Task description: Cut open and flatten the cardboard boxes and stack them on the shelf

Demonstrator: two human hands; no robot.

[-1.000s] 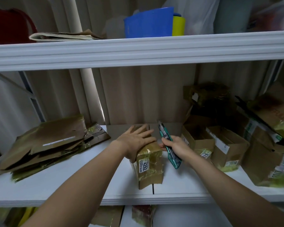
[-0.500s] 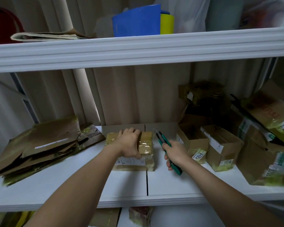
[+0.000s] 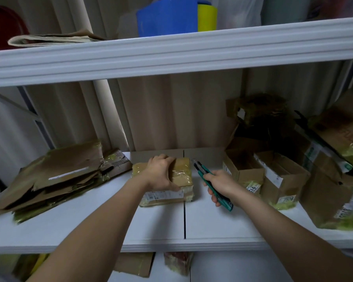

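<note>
**Pin the box, then slit the tape**

My left hand (image 3: 161,176) lies on top of the taped cardboard box (image 3: 171,184), fingers curled over its far edge, thumb down the near side, so this grip holds the box flat on the white shelf (image 3: 171,224). My right hand (image 3: 220,186) is wrapped tight round the green utility knife (image 3: 210,184), its tip pointing away from me, just to the right of the box and not touching it.

To do this well, I judge I should press harder with the left grip so the box cannot skid on the smooth shelf, and keep those fingers clear of the tape seam. The blade should run shallow along the glossy tape, moving away from my holding hand, never toward it. The film looks slick, so a slow first bite seems wise.

To the left of my left grip lies the stack of flattened boxes (image 3: 53,178), where this one belongs once opened. To the right of my knife grip stand the uncut boxes (image 3: 277,180), close enough that my elbow needs care.
</note>
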